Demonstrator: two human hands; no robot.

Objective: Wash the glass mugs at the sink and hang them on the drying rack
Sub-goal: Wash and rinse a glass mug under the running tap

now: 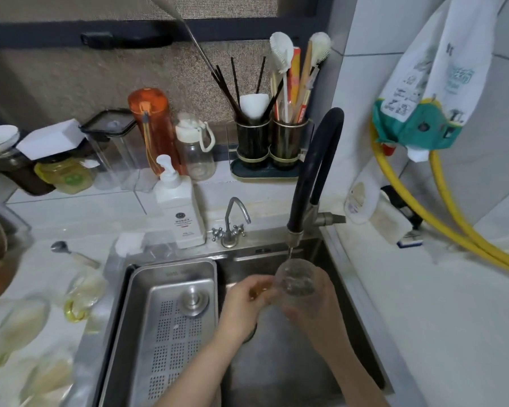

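From the head view I look down into the sink [276, 377]. My right hand [315, 304] is wrapped round a glass mug [296, 282], holding it just under the spout of the black tap [315, 168]; the mug is tilted with its mouth toward me. My left hand [247, 301] pinches the mug's amber handle [259, 290] at the mug's left side. Both hands are over the right part of the basin, above the drain.

In the left part of the sink sits a steel tray [171, 274] with a perforated floor and a round plug [194, 301] lying in it. Behind the sink rim stands a small chrome tap [232, 224], and just left of it a white pump bottle [180, 210].

On the counter [423, 318] to the left I see more glass mugs [83, 292], blurred, one with a yellow handle, and a spoon [71, 254] behind them. Farther back stand an orange bottle [153, 127], a clear bottle [196, 148] with a white lid, and two dark holders [271, 142] with chopsticks and white brushes in them. To the right a yellow hose [453, 218] loops down the tiled wall, and a printed bag [423, 92] hangs above it.
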